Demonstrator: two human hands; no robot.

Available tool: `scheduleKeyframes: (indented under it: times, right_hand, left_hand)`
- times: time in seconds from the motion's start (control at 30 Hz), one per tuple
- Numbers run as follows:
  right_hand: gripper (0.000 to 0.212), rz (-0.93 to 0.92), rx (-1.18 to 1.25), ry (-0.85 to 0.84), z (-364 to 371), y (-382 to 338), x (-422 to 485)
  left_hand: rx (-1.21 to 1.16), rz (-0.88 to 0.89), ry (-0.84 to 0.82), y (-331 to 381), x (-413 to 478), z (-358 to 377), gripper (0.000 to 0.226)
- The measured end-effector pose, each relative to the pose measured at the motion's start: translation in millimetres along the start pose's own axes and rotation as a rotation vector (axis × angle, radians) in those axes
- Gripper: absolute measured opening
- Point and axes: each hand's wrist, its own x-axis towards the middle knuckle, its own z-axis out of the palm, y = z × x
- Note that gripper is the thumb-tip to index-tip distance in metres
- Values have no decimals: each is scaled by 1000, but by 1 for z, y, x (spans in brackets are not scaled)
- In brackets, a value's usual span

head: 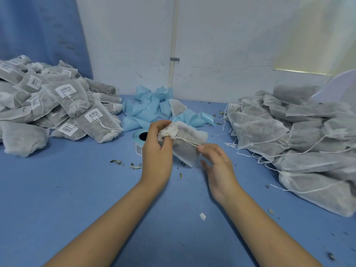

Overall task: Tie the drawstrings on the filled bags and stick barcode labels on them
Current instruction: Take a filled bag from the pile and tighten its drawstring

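The grey-white non-woven drawstring bag (pixel 185 150), filled with dried leaves, is held over the middle of the blue table (pixel 77 189), between two piles. The left hand (pixel 157 149) grips its gathered neck. The right hand (pixel 217 162) pinches the thin white drawstring (pixel 187 141), which runs taut from the neck.

If the pull is too hard, the string may snap or the thin cloth may tear. If the left grip loosens, leaves may spill.

Counted: one bag in hand, one white roll of barcode labels (pixel 137 146) just behind the left hand, one labelled pile (pixel 63 105) at far left, and one unlabelled pile (pixel 300 135) at right. The bags in each pile are too many to count surely.
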Motion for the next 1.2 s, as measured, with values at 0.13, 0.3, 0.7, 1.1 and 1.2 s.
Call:
scheduleKeyframes:
  times: [0.13, 0.3, 0.7, 1.1, 1.2]
  right_hand:
    - [21, 66, 38, -45, 1, 3, -1]
    - [22, 72, 74, 12, 3, 7, -1]
    - [16, 73, 153, -55, 9, 11, -6]
    - [10, -101, -405, -34, 11, 26, 0]
    - [30, -188, -659, -98, 9, 26, 3]
  left_hand:
    - [-103, -115, 25, 1, 1, 2, 29]
    - [-377, -293, -57, 3, 4, 1, 34]
    - [-319, -342, -20, -7, -9, 10, 18]
    - [-142, -295, 185, -8, 4, 1, 17]
    - [72, -166, 131, -13, 6, -15, 4]
